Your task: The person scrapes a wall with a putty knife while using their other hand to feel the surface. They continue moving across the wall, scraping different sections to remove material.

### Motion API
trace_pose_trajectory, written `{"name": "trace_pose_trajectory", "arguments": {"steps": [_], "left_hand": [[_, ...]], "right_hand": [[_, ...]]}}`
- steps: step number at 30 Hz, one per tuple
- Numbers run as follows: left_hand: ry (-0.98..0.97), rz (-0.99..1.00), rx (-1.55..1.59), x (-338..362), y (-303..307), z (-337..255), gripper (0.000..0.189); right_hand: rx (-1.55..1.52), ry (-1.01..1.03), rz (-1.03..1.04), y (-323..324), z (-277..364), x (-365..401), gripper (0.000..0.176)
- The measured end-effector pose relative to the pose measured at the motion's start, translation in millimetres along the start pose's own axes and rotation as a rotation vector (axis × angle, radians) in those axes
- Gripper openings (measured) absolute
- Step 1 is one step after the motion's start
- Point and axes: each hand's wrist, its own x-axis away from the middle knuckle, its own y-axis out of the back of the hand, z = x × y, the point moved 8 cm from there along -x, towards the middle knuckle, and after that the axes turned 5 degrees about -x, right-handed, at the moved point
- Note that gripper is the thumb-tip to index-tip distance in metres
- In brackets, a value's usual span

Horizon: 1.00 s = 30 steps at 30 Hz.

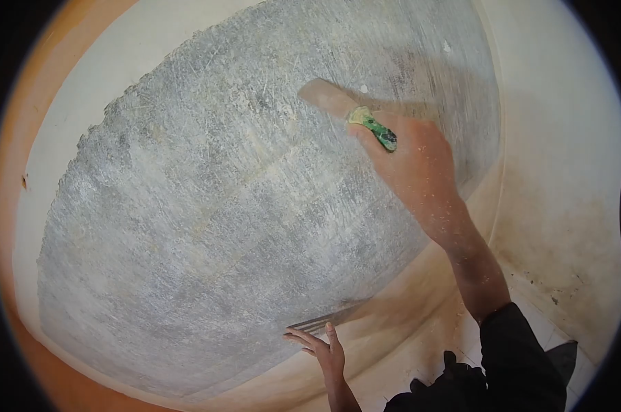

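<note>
A putty knife (330, 100) with a broad flat blade and a green, paint-spotted handle is in my right hand (417, 161). My fingers wrap round its handle, and its blade lies over the upper part of a grey, scratched wall patch (187, 199). White flecks of dust dot the hand and forearm. Lower down, my left hand (328, 353) has its fingers spread, with the fingertips right at the lower edge of the grey patch. A dark striped shadow runs beside those fingertips.
Smooth cream wall (554, 130) borders the patch on the right, and an orange band (5, 226) curves along the left. The patch's upper left edge is ragged. Small dark crumbs (555, 300) lie at the lower right, near light floor tiles (544, 326).
</note>
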Motion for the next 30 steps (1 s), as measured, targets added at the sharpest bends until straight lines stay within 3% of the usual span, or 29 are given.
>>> {"name": "trace_pose_trajectory", "arguments": {"steps": [5,11,17,23,30], "left_hand": [[0.0,-0.017,0.012,0,1,-3,0.097],[-0.01,-0.005,0.021,-2,-4,-4,0.102],[0.02,-0.022,0.032,-3,1,0,0.102],[-0.031,0.007,0.022,-3,-1,6,0.106],[-0.008,0.025,0.033,0,1,2,0.103]], "right_hand": [[0.004,-0.042,-0.011,-12,-26,41,0.034],[0.118,-0.002,-0.059,27,5,-15,0.03],[-0.036,-0.063,-0.074,-14,-41,59,0.033],[-0.012,-0.096,-0.044,4,-20,9,0.035],[-0.103,-0.118,-0.075,-33,-53,92,0.035]]}}
